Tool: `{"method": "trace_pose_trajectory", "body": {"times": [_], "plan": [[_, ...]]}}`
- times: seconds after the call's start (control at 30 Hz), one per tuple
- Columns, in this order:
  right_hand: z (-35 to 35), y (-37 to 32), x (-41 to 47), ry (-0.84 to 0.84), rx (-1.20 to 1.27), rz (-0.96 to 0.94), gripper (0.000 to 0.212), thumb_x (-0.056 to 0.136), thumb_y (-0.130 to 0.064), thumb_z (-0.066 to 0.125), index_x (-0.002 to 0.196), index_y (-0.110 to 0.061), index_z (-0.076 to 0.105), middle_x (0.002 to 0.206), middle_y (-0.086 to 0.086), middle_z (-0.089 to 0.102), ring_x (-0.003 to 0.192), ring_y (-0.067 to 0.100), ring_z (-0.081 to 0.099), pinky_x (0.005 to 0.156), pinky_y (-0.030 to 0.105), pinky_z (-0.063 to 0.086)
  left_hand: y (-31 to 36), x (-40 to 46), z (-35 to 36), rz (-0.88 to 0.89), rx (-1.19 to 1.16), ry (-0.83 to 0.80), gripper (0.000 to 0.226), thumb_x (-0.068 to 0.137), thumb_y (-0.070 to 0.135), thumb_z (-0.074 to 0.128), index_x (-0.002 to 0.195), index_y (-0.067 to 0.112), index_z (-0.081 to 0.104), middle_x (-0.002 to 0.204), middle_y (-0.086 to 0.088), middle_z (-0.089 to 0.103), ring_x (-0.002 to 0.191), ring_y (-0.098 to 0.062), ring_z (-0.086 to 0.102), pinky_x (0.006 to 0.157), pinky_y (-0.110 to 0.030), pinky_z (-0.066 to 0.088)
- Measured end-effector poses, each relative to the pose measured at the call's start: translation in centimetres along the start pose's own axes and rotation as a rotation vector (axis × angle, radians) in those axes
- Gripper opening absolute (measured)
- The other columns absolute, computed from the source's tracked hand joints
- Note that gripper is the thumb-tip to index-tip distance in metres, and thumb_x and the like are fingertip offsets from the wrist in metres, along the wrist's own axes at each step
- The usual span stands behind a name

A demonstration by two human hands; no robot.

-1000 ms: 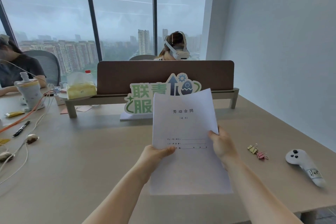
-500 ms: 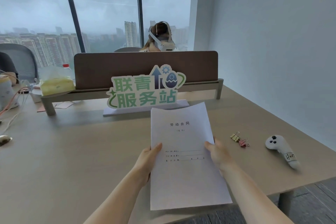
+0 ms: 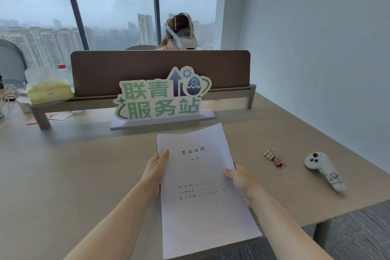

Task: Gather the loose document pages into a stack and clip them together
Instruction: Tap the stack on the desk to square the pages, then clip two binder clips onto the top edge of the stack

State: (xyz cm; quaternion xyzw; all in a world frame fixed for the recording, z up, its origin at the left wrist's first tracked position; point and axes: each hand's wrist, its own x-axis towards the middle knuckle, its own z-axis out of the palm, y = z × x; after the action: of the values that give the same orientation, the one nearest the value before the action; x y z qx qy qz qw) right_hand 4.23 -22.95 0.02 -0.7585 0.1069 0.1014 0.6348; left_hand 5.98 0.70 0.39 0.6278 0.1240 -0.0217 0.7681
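Both hands grip the stack of pages (image 3: 202,186) by its sides, left hand (image 3: 155,170), right hand (image 3: 240,179); binder clips (image 3: 275,157) lie near the tabletop's (image 3: 84,164) right edge.

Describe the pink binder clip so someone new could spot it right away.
Start at the white controller lying on the desk near the right wall. Just left of it sit two small binder clips, right of the paper stack. The pink clip is the nearer one, touching the gold clip behind it.

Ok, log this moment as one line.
pages: stacked, unclipped | left hand: gripping | right hand: gripping | binder clips: on table, untouched
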Motion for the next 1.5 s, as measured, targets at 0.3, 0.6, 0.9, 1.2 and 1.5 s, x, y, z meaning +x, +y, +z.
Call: {"method": "trace_pose_trajectory", "body": {"times": [0.3, 0.6, 0.9, 1.2, 1.5], "plan": [[0.2, 0.1, 1.1, -0.001, -0.174, 0.026, 0.019, 0.090, -0.006, 0.055, 0.101, -0.014, 0.069, 0.102, 0.011, 0.074, 0.097, 0.033, 0.070, 0.089, 0.044, 0.054, -0.5, 2.1, -0.7, 0.033, -0.005, 0.037, 0.021, 0.103, 0.026, 0.044, 0.101, 0.018, 0.064, 0.094, -0.008, 0.074, 0.078, -0.025, 0.070, 0.081, -0.045, 0.057], [-2.4, -0.2, 3.2, 0.097, -0.398, -0.056, 0.029, 0.082, -0.022, 0.060, 0.109, -0.020, 0.068, 0.088, -0.001, 0.072, 0.075, 0.018, 0.065, 0.071, 0.029, 0.045, -1.3, 2.7, -0.7, 0.066, 0.041, 0.072, 0.024, 0.102, 0.025, 0.043, 0.095, 0.018, 0.065, 0.095, -0.009, 0.073, 0.083, -0.027, 0.068, 0.084, -0.047, 0.055], [-10.4, -1.2, 7.2, 0.468, -0.809, -0.043, 0.045, 0.093, -0.020, 0.047, 0.137, -0.018, 0.055, 0.140, 0.008, 0.057, 0.125, 0.031, 0.054, 0.100, 0.037, 0.045, -1.7, 3.3, -0.8, 0.085, 0.023, 0.045, 0.023, 0.102, 0.025, 0.045, 0.099, 0.017, 0.065, 0.097, -0.009, 0.073, 0.084, -0.027, 0.068, 0.083, -0.046, 0.055], [-13.0, -0.4, 9.1, 0.594, -0.984, 0.057, 0.039, 0.096, -0.027, 0.044, 0.129, -0.011, 0.055, 0.135, 0.015, 0.045, 0.120, 0.037, 0.050, 0.094, 0.043, 0.045, -2.0, 3.4, -1.1, 0.126, -0.021, 0.002, 0.022, 0.103, 0.023, 0.045, 0.100, 0.017, 0.065, 0.096, -0.007, 0.073, 0.082, -0.025, 0.068, 0.082, -0.044, 0.054], [-13.3, -0.2, 9.4, 0.611, -0.995, 0.072, 0.020, 0.087, -0.019, 0.051, 0.071, -0.015, 0.062, 0.094, 0.012, 0.069, 0.086, 0.032, 0.060, 0.067, 0.030, 0.042, -2.2, 3.6, -1.4, 0.118, 0.005, 0.002, 0.023, 0.103, 0.025, 0.044, 0.104, 0.020, 0.066, 0.104, -0.008, 0.073, 0.090, -0.027, 0.068, 0.086, -0.045, 0.055]]}}
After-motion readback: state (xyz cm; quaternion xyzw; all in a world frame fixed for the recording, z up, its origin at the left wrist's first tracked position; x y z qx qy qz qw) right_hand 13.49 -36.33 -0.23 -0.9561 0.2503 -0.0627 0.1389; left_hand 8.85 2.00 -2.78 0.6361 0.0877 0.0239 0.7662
